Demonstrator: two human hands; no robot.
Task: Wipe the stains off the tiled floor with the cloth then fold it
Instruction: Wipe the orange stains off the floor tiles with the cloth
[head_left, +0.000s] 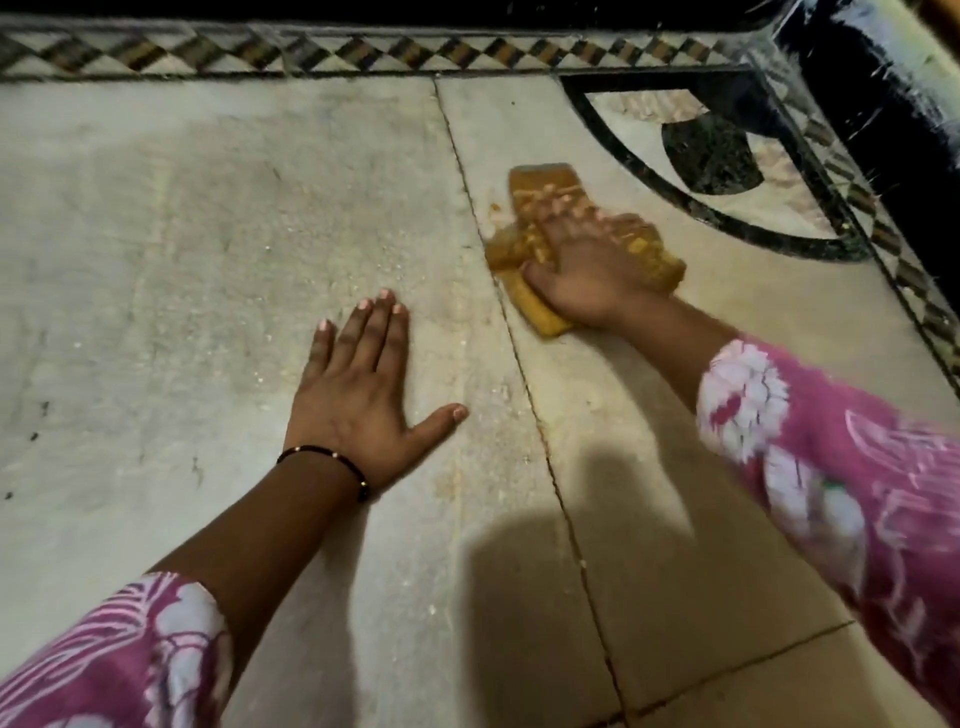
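The right hand (587, 265) is smeared by motion blur, so its fingers on the cloth (545, 208) cannot be told apart. The cloth's middle lies hidden under that hand, its pattern unclear. Both floral sleeves (831, 467) are cut off by the picture's edges. Right of the cloth, the black inlaid arc (649, 171) runs under a dark ledge (872, 104).

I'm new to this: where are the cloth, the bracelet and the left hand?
cloth (537, 310): head view, near corner on the floor.
bracelet (332, 459): head view, band across the wrist.
left hand (358, 395): head view, back of hand.
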